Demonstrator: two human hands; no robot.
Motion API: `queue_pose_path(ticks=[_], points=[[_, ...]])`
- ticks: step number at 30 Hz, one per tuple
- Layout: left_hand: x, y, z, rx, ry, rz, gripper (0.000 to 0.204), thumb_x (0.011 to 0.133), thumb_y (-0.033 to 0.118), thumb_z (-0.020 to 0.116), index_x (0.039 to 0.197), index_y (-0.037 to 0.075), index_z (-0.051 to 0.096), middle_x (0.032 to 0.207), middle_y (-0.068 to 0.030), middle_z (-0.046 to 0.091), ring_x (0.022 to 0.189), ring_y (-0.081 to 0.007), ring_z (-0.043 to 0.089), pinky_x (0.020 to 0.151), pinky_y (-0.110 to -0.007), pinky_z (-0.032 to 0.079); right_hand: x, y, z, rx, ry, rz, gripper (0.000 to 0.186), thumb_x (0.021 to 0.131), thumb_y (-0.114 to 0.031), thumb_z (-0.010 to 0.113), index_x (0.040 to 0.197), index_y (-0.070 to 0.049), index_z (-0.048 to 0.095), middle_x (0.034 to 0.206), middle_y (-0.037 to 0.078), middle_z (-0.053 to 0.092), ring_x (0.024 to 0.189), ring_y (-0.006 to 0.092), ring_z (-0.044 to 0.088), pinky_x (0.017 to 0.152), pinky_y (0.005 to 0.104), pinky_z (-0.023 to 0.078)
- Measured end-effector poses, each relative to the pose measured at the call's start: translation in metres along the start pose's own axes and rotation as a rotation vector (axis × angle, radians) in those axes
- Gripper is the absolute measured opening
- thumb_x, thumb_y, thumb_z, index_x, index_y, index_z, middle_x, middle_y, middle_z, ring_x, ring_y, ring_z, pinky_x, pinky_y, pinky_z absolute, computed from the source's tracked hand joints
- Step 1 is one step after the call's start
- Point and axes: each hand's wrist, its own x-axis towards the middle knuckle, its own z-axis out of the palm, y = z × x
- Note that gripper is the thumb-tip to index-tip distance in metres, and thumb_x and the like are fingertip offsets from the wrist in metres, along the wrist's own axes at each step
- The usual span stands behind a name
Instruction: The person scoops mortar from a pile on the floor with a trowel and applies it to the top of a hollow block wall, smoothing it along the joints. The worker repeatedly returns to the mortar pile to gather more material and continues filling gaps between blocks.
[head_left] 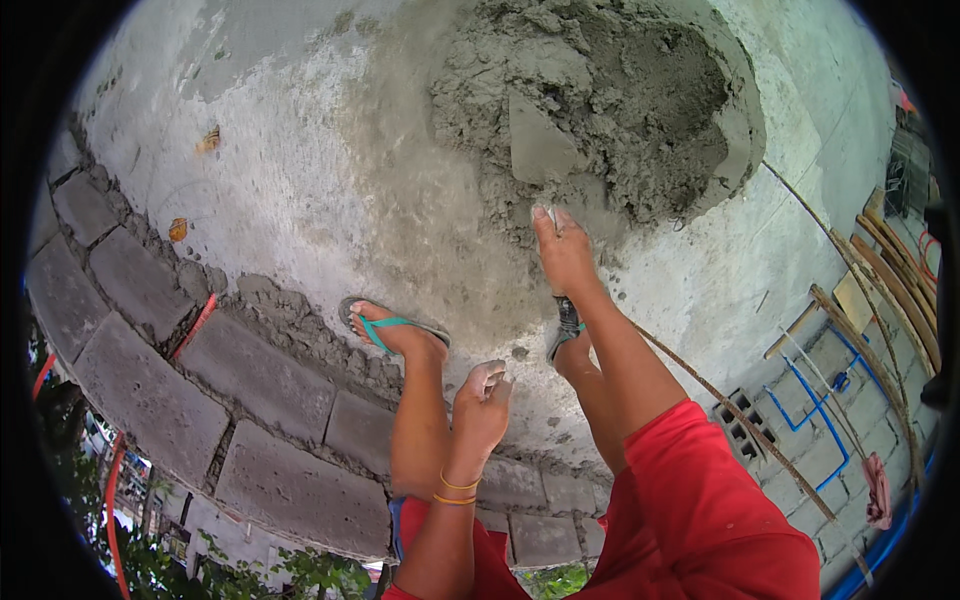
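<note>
My right hand [566, 255] is closed on a trowel at the lower edge of a heap of wet grey mortar [620, 80], its handle mostly hidden by my fingers. The mortar-coated blade [540, 140] lies flat in the heap. My left hand [478, 405], fingertips dusted grey, is loosely curled with nothing visible in it, low in front of my legs. My feet in flip-flops [390, 330] stand on the stained concrete surface [250, 130].
Grey blocks [150, 400] with rough mortar edge the surface at left and behind me, with foliage [300, 565] beyond. At right are long rusty rods [700, 390], wooden poles [890, 290], blue pipes [820, 420], a hollow block [740, 420] and a pink cloth [877, 490].
</note>
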Motion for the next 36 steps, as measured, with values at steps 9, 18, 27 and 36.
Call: queue_pose_path(ticks=[9,18,27,36], points=[[0.002,0.02,0.005,-0.035,0.009,-0.108,0.034,0.097,0.014,0.066,0.126,-0.004,0.064,0.114,-0.0172,0.072,0.103,-0.0198,0.067,0.091,-0.032,0.052,-0.083,0.065,-0.004,-0.153,-0.079,0.454,0.071,0.095,-0.059,0.063,0.128,0.004,0.057,0.114,0.023,0.062,0.106,0.0317,0.058,0.095,0.0377,0.041],[-0.003,0.012,-0.008,0.044,0.008,-0.042,0.033,0.1,0.018,0.064,0.124,-0.005,0.064,0.099,-0.0071,0.067,0.09,-0.0119,0.062,0.079,-0.025,0.049,0.07,0.003,0.049,0.7,-0.152,0.368,0.036,0.092,-0.036,0.078,0.092,-0.009,0.055,0.062,0.0,0.051,0.046,0.0133,0.046,0.042,0.0318,0.04],[-0.011,0.0,-0.029,-0.054,0.123,0.053,0.038,0.096,0.022,0.066,0.126,-0.002,0.064,0.112,-0.0175,0.073,0.1,-0.0243,0.07,0.09,-0.034,0.054,-0.027,-0.053,-0.042,0.429,-0.34,0.171,0.042,0.092,-0.04,0.079,0.095,-0.007,0.054,0.065,0.003,0.055,0.046,0.0142,0.048,0.044,0.0325,0.042],[-0.136,0.018,-0.128,-0.306,0.568,0.258,0.029,0.094,0.017,0.065,0.119,0.001,0.068,0.105,-0.0193,0.074,0.098,-0.0276,0.073,0.087,-0.037,0.055,-0.229,-0.21,-0.074,0.025,-0.643,0.02,0.033,0.097,-0.032,0.073,0.089,-0.007,0.052,0.059,0.003,0.054,0.043,0.0141,0.051,0.041,0.0312,0.041]])
